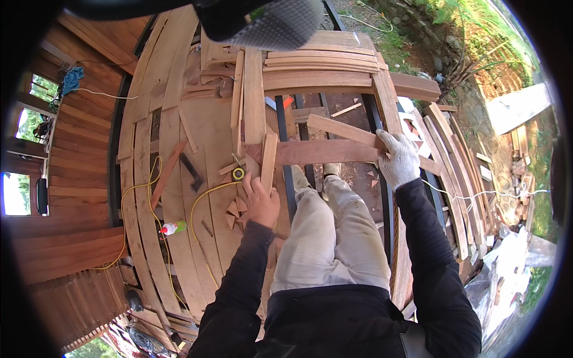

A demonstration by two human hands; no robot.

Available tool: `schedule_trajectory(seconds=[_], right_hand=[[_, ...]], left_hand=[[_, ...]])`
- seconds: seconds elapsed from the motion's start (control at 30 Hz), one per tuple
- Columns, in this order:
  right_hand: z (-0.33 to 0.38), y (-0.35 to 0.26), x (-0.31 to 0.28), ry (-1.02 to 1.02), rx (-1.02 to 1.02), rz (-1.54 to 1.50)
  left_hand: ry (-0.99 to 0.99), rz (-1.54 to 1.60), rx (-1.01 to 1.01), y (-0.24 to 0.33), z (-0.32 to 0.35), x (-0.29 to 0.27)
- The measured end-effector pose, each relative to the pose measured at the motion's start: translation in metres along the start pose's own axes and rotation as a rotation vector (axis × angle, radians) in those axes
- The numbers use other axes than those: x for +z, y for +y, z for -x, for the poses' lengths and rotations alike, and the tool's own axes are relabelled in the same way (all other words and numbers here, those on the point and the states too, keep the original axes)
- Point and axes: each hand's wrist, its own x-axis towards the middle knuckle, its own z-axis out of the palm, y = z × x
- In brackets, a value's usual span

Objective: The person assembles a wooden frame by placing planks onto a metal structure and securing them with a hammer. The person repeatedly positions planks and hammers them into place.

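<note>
A reddish wooden board (328, 153) lies crosswise in front of me, spanning the gap between two long timbers. Over its right part slants a narrower wooden strip (343, 129). My right hand (399, 160), in a white glove, curls its fingers around the strip's right end and the board beneath. At the board's left end, a short wooden piece (269, 160) lies across it. Bare, my left hand (261, 203) has the near end of that piece between its thumb and fingers. Just left of these fingers sits a yellow-and-black tape measure (238, 173).
A hammer (192, 173), a glue bottle (173, 228) and a yellow cord (194, 215) lie on the planks at left. Small wooden offcuts (234, 213) sit beside my left wrist. Dark metal bars (387, 221) frame the opening around my legs. Stacked boards (447, 173) lie at right.
</note>
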Motion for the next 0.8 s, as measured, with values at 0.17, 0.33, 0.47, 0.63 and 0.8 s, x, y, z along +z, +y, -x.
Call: schedule_trajectory(seconds=[0.17, 0.33, 0.47, 0.63, 0.8], right_hand=[[-0.091, -0.005, 0.075, -0.017, -0.121, -0.057], [-0.154, -0.022, 0.133, -0.012, -0.167, -0.036], [-0.185, -0.017, 0.150, -0.095, -0.152, -0.023], [-0.201, -0.016, 0.170, -0.082, -0.190, -0.050], [-0.203, -0.019, 0.175, -0.106, -0.196, -0.099]], left_hand=[[-0.044, -0.027, -0.056, 0.002, 0.003, -0.013], [-0.062, -0.082, -0.073, 0.011, -0.004, -0.023], [-0.006, -0.157, 0.109, 0.028, -0.060, -0.042], [-0.053, -0.147, 0.348, 0.015, -0.218, -0.007], [0.059, -0.263, 0.392, -0.011, -0.290, 0.037]])
